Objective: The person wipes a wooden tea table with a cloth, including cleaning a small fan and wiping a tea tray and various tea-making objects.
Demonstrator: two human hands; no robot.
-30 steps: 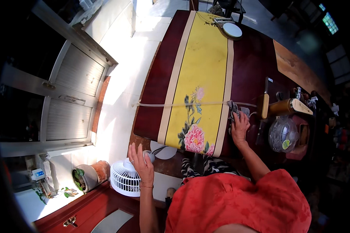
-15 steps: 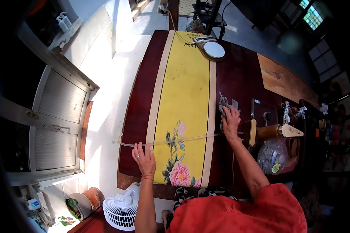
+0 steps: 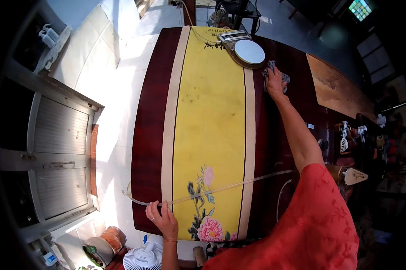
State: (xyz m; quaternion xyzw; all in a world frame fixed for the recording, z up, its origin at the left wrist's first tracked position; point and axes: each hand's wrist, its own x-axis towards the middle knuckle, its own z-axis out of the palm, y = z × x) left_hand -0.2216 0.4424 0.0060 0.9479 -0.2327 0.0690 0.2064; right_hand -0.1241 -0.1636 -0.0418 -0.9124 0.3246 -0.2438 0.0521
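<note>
My right hand (image 3: 276,83) reaches far across the dark red table and presses on a crumpled grey cloth (image 3: 282,80), its fingers closed over it. My left hand (image 3: 163,220) rests near the table's left front, fingers bent at a thin clear tube (image 3: 221,186), which it appears to pinch. That tube runs slantwise over a yellow table runner (image 3: 212,112) with painted pink flowers, one curved end passing the table's left edge. Beyond the cloth, to its left, sits a scale with a round white plate (image 3: 249,51).
A brown patterned mat (image 3: 338,85) lies at the table's right. Small figurines (image 3: 345,137) and a wooden-coloured canister (image 3: 337,174) stand there too. A white fan (image 3: 143,257) is below my left hand. Grey panelled doors (image 3: 61,153) stand on the left.
My right hand has slid the grey cloth away from me, towards the scale. My body leans farther forward and the view has shifted. My left hand remains at the tube.
</note>
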